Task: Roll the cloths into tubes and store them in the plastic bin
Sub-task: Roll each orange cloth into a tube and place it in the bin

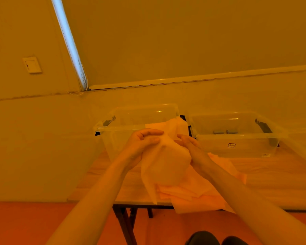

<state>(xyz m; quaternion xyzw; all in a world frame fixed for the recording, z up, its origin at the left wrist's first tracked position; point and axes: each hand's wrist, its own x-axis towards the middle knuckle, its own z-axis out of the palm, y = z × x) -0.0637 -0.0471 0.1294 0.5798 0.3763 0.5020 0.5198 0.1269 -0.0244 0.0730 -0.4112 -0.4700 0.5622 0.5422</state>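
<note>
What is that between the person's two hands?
A pale cloth, in the head view. The left hand and right hand grip it from either side, holding it up in front of the left clear bin, its lower end hanging down.

A pale cloth (164, 156) hangs loosely bunched, perhaps half-rolled, before two clear bins (131, 119), above more cloths (193, 191).

Scene under a strong orange-yellow cast that flattens all colours; overall level dim to moderate. The only cool, bright area is a pale blue strip of light (69, 41) along the edge of a drawn window blind (184, 41). Small specular glints mark the rims of two clear bins (159, 111). Shadows are soft and faint. Straight lines lean and bow toward the edges, typical of a wide-angle lens; detail is slightly soft throughout.
</note>
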